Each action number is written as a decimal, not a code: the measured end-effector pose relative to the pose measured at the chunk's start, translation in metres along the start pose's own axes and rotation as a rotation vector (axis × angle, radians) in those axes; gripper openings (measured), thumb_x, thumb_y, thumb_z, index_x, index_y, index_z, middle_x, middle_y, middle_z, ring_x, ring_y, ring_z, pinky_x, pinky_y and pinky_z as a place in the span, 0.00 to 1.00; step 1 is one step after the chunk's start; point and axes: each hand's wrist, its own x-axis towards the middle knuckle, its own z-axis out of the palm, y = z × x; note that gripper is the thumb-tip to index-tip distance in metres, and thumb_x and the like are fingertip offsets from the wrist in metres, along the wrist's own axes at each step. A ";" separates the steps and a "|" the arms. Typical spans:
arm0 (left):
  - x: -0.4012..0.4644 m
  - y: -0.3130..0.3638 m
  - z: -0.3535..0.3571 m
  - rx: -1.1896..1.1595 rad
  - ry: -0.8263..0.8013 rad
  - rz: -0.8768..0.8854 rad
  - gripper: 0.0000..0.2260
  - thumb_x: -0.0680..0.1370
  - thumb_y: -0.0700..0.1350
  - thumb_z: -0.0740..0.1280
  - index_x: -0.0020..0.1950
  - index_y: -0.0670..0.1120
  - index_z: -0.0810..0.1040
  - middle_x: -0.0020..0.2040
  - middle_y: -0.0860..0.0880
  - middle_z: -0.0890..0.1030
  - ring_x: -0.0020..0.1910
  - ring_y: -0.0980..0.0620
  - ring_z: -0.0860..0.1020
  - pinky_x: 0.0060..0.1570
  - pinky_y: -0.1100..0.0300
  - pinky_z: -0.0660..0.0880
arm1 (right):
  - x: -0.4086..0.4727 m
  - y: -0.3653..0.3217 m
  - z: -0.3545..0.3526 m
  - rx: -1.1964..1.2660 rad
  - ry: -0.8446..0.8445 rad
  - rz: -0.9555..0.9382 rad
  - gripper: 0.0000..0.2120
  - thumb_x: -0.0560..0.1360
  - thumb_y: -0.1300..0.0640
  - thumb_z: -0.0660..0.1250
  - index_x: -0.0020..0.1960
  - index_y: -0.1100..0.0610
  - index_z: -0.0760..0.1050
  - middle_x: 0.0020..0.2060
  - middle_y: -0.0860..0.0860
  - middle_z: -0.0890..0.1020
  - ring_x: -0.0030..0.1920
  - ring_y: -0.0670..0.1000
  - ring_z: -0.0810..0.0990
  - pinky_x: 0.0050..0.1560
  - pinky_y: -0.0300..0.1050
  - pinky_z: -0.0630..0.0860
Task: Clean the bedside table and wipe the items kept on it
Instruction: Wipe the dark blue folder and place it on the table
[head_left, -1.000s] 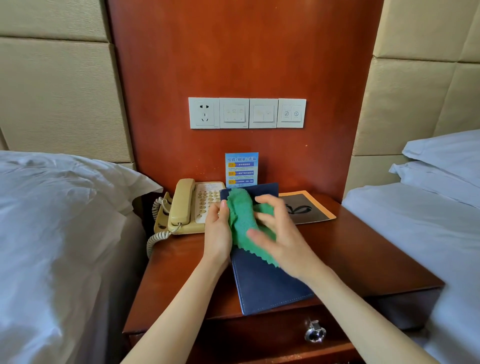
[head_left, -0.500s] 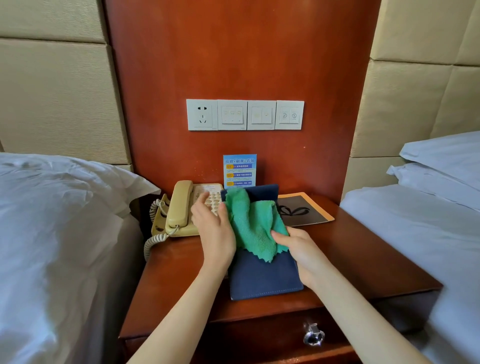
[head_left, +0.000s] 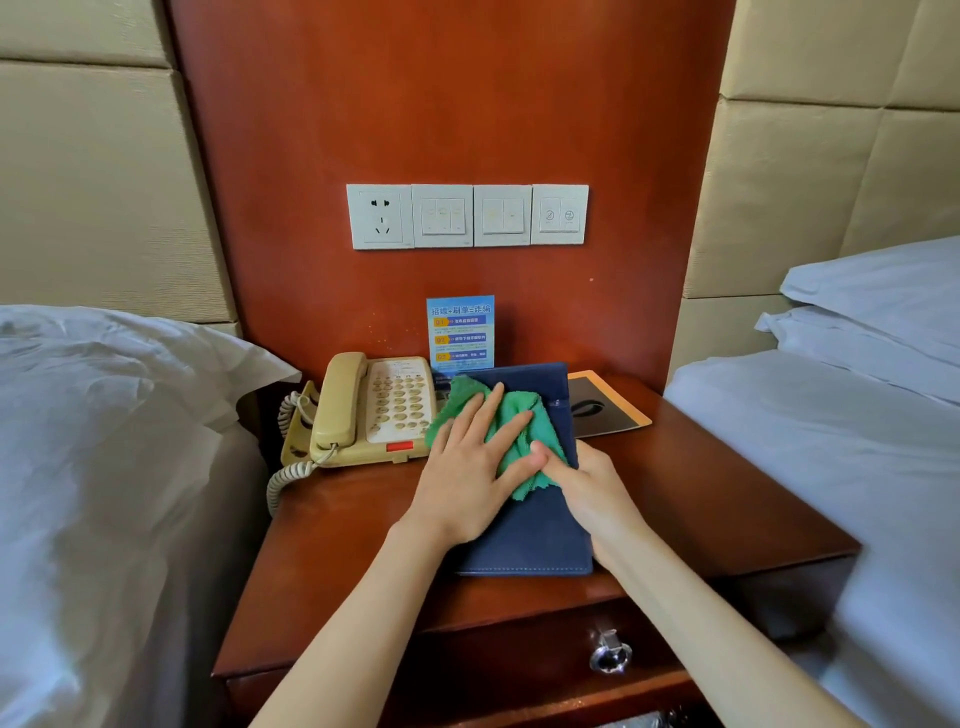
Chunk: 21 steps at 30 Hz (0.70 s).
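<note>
The left hand (head_left: 470, 475) lies flat with its fingers straight and spread, pressing a green cloth (head_left: 511, 431) onto a dark blue folder (head_left: 535, 535) and hiding much of both. The right hand (head_left: 589, 491) rests at the folder's right edge with one finger stretched toward the cloth's lower corner; its other fingers are partly blurred and tucked from sight, so I cannot tell whether it pinches the cloth or only touches it. The folder lies on the wooden bedside table (head_left: 727, 499), its near end close to the table's front edge and its far end covering the foot of a small blue card (head_left: 460, 332) that stands against the wooden wall panel. A beige telephone (head_left: 374, 410) sits just left of the folder, its coiled cord (head_left: 283, 480) dropping off the table's left side. A dark card with an orange border (head_left: 602, 408) lies partly under the folder's right side. Below, a drawer (head_left: 509, 670) is closed, its contents unseen, with a shiny knob (head_left: 609, 656). Wall switches and a socket (head_left: 467, 215) sit above. Beds with white bedding flank the table, both cut off by the frame.
</note>
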 end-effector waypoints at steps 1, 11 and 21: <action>0.000 0.000 0.001 -0.012 -0.013 -0.043 0.30 0.78 0.68 0.48 0.77 0.59 0.57 0.80 0.56 0.46 0.78 0.55 0.44 0.75 0.52 0.46 | 0.001 0.000 0.000 -0.019 0.006 0.007 0.10 0.77 0.47 0.64 0.56 0.49 0.78 0.46 0.47 0.84 0.47 0.47 0.83 0.41 0.40 0.79; 0.003 -0.008 -0.004 -0.363 0.346 -0.279 0.16 0.79 0.45 0.67 0.64 0.43 0.68 0.63 0.45 0.64 0.59 0.49 0.70 0.61 0.63 0.64 | -0.002 0.000 -0.004 -0.141 -0.052 0.080 0.07 0.80 0.45 0.57 0.49 0.41 0.74 0.47 0.41 0.81 0.49 0.44 0.79 0.45 0.42 0.78; 0.003 -0.030 -0.024 -0.345 0.627 -0.252 0.08 0.79 0.45 0.67 0.42 0.48 0.69 0.35 0.55 0.74 0.34 0.60 0.71 0.36 0.65 0.64 | -0.012 -0.013 -0.010 -0.227 -0.281 0.166 0.07 0.79 0.42 0.57 0.50 0.34 0.73 0.42 0.28 0.80 0.45 0.32 0.79 0.35 0.27 0.74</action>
